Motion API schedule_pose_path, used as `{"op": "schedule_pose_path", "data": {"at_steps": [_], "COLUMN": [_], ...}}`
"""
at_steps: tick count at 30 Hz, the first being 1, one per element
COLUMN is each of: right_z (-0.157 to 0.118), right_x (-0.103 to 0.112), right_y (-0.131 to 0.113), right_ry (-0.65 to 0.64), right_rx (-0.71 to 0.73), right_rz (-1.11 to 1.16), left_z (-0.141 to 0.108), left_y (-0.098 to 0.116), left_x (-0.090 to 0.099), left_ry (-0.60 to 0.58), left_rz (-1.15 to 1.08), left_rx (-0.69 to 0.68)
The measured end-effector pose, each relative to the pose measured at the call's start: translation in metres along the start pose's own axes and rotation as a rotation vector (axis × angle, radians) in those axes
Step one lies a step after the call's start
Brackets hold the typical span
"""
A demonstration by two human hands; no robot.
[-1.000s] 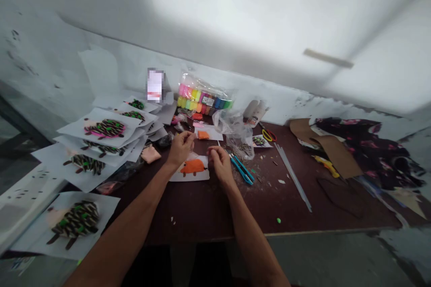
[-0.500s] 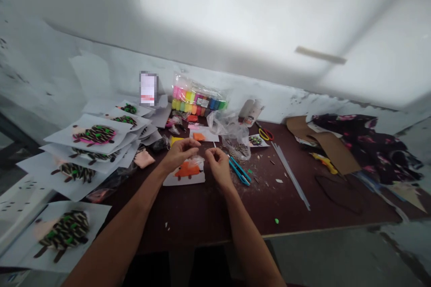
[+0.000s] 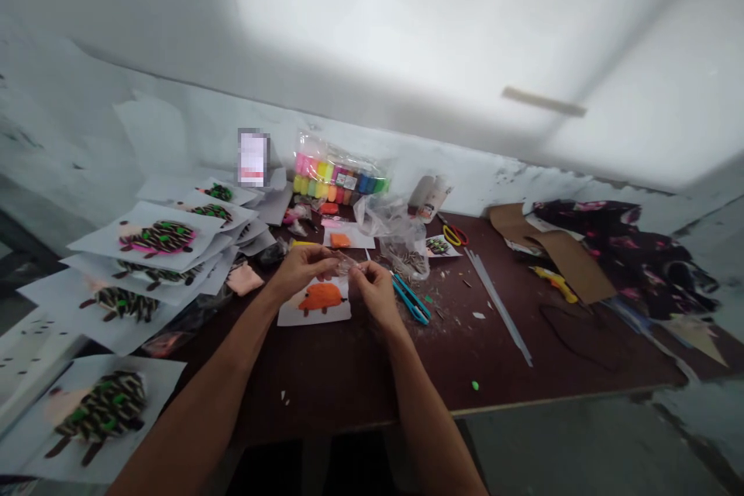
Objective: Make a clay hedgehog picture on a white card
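My left hand (image 3: 301, 271) and my right hand (image 3: 375, 288) are close together over the table, fingers pinched on a small clear plastic bag (image 3: 344, 263) between them. Just below lies a white card (image 3: 286, 318) bearing an orange clay hedgehog shape (image 3: 324, 297) with brown feet and a pale snout. To the right of my right hand is a teal long-handled tool (image 3: 411, 299). Behind my hands, a lump of orange clay (image 3: 340, 240) rests on a white sheet (image 3: 365, 240).
Stacked hedgehog cards (image 3: 154, 236) fill the left side. A pack of coloured clay (image 3: 340, 178) leans on the wall. Nearby are a crumpled plastic bag (image 3: 407, 244) of small sticks, scissors (image 3: 453, 235), glue sticks (image 3: 500, 306), a yellow glue gun (image 3: 555, 283) and cardboard (image 3: 575, 263).
My hands have come closer together, and the clear plastic is now stretched between both sets of fingers, lifted off the orange shape. The view has shifted slightly.
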State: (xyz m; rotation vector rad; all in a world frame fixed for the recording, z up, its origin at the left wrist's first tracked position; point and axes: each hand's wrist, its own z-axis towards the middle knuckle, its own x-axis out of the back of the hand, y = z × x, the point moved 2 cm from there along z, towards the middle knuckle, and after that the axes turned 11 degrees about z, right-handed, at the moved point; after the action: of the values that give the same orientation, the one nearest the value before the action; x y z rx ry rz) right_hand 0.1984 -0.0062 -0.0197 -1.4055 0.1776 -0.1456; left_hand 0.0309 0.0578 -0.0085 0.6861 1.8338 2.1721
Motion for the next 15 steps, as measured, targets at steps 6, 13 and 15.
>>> {"op": "schedule_pose_path", "data": {"at_steps": [6,13,15], "right_z": [0.001,0.003,0.007], "right_x": [-0.001,0.005,0.012], "right_y": [0.003,0.007,0.010], "right_ry": [-0.024,0.007,0.053], "right_rx": [-0.045,-0.071,-0.054], "right_rz": [0.044,0.018,-0.002], "left_z": [0.001,0.002,0.003], "left_y": [-0.002,-0.001,-0.005], "left_x": [-0.002,0.005,0.017], "left_ry": [0.045,0.196,0.332], "left_rz": [-0.027,-0.079,-0.090], "left_rx": [0.038,0.054,0.069]}}
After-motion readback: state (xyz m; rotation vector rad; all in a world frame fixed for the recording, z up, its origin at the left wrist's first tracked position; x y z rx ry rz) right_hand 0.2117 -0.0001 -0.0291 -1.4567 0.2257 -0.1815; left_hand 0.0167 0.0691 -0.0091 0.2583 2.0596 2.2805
